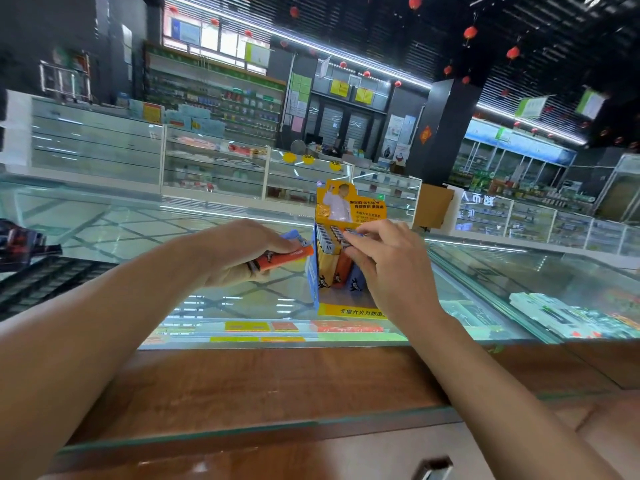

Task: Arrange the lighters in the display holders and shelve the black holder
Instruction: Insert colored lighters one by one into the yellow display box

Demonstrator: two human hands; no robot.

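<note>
loose lighters [287,256] gripped in left hand [239,251]; right fingers [367,231] atop yellow holder [346,310]

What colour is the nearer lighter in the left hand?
Orange lighter with black print, gripped in the left hand; head view.

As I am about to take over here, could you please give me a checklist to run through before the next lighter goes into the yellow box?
1. Spare lighters secure: ok, the left hand grips an orange and a blue one.
2. Yellow box upright on the glass counter: ok.
3. Right hand placed: ok, its fingers pinch at the tops of the boxed lighters.
4. Free slot in the box: cannot tell, the right hand covers it.
5. Black holder shelved: not ok, it lies on the counter at the far left.
</note>
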